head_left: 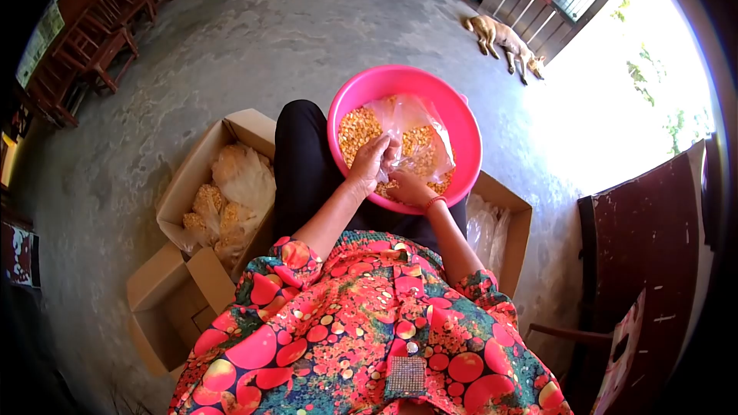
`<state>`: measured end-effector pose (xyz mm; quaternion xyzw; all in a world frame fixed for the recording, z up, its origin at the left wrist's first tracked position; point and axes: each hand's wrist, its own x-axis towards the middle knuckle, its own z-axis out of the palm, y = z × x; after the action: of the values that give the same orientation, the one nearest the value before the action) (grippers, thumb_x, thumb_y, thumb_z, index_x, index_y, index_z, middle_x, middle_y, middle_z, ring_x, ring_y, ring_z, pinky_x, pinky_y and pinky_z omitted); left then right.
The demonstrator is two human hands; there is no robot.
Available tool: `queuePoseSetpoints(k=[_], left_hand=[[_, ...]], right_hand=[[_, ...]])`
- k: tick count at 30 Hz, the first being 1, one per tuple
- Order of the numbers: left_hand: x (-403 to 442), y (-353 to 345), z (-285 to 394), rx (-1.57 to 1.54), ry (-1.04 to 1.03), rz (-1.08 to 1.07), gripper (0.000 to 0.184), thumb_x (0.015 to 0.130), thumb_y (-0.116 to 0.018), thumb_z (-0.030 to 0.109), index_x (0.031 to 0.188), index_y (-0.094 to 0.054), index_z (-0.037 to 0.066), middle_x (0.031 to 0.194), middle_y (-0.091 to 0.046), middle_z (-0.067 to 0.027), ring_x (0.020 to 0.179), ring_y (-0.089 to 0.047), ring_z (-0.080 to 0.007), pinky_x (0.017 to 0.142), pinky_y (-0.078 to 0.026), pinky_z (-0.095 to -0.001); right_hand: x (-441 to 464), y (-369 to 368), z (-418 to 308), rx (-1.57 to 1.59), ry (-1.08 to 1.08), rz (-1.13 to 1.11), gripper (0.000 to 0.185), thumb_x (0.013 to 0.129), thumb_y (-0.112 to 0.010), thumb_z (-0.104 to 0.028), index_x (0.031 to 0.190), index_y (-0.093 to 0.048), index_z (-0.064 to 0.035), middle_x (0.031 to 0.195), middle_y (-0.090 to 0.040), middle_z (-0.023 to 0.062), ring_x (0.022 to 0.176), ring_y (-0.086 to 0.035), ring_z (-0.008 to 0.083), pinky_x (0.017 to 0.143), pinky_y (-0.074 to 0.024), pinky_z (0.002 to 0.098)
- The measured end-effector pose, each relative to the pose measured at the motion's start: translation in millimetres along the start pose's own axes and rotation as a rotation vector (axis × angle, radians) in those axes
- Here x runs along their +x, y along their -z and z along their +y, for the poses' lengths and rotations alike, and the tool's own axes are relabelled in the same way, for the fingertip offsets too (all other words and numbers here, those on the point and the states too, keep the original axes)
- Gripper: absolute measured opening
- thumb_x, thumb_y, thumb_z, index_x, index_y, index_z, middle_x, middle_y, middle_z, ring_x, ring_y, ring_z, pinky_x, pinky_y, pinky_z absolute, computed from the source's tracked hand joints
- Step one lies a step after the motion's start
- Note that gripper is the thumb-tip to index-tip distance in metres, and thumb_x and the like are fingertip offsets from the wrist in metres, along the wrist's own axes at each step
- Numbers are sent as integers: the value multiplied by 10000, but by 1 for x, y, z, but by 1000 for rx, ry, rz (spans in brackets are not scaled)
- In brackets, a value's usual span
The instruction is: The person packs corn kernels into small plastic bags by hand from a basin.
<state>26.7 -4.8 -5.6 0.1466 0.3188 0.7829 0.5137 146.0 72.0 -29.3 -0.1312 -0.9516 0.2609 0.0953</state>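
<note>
A pink basin (470, 131) rests on my lap, with yellow-orange kernels (356, 129) inside. Over the kernels lies a clear plastic bag (419, 119), its near end gathered between my hands. My left hand (371, 161) is closed on the bag at the basin's near side. Just to its right, my right hand (411, 187), with a red band at the wrist, is low in the basin against the bag and kernels; its fingertips are hidden.
An open cardboard box (184, 177) of filled plastic bags (231, 207) stands left of my legs, another box (146, 284) nearer. A box (519, 234) with clear bags is at right. A dog (503, 37) lies on the floor; wooden chairs (96, 54) line the left wall.
</note>
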Motion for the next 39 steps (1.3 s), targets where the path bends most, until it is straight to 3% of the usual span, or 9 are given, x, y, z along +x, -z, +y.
queuePoseSetpoints(k=[3,5,8,18,20,23,27,29,39], left_hand=[[-1,-1,2,23,9,-6,189,814,-494,228,794,-551,49,618,-455,22,538,-409,-55,452,-345,-184],[-2,-1,2,21,9,-12,189,815,-493,228,796,-552,49,617,-455,22,541,-410,-55,453,-345,-183],[-2,-2,3,24,6,-19,190,816,-491,229,799,-553,50,617,-455,23,544,-410,-54,454,-345,-182],[-1,0,0,7,11,-18,181,815,-495,212,800,-563,44,619,-459,22,548,-417,-54,458,-351,-181],[-1,0,1,7,2,-23,181,815,-494,209,803,-563,42,621,-461,21,548,-418,-54,457,-351,-181],[-1,0,1,11,-6,-20,180,816,-493,203,807,-563,37,624,-464,17,551,-421,-53,455,-350,-180],[-2,-1,2,18,-5,-13,180,816,-492,199,811,-560,33,622,-463,10,537,-412,-56,453,-351,-185],[-3,-2,3,7,10,-18,190,814,-494,213,802,-563,37,606,-459,17,522,-415,-54,448,-360,-181],[0,0,1,-5,0,-30,181,819,-486,196,817,-552,28,616,-454,7,506,-391,-63,475,-355,-187]], right_hand=[[3,-6,4,-85,26,9,256,684,-517,-221,813,-595,-15,811,-578,188,799,-533,331,763,-402,377],[6,-1,0,10,-156,-314,283,701,-515,-251,838,-594,-16,823,-587,163,776,-550,292,727,-412,363],[7,17,-23,56,-231,-413,299,718,-508,-277,831,-595,-14,820,-590,155,761,-557,266,701,-414,353],[3,22,-20,160,-160,-327,278,740,-507,-265,773,-594,-3,718,-593,124,651,-556,223,603,-420,330],[3,40,-38,473,-420,-377,217,757,-500,-227,741,-572,-22,586,-524,44,503,-492,141,470,-385,261],[-1,41,-34,908,-548,-329,135,763,-499,-194,748,-536,-66,541,-421,-26,418,-385,69,378,-297,199],[-3,47,-35,1069,-628,-176,101,767,-496,-192,777,-511,-93,547,-409,-29,399,-360,63,352,-263,190],[-2,42,-28,1285,-734,55,89,768,-493,-182,780,-511,-96,595,-448,-14,409,-385,71,350,-280,187],[-4,31,-5,1264,-745,104,118,797,-490,-192,796,-525,-79,692,-509,27,540,-526,131,475,-478,250]])
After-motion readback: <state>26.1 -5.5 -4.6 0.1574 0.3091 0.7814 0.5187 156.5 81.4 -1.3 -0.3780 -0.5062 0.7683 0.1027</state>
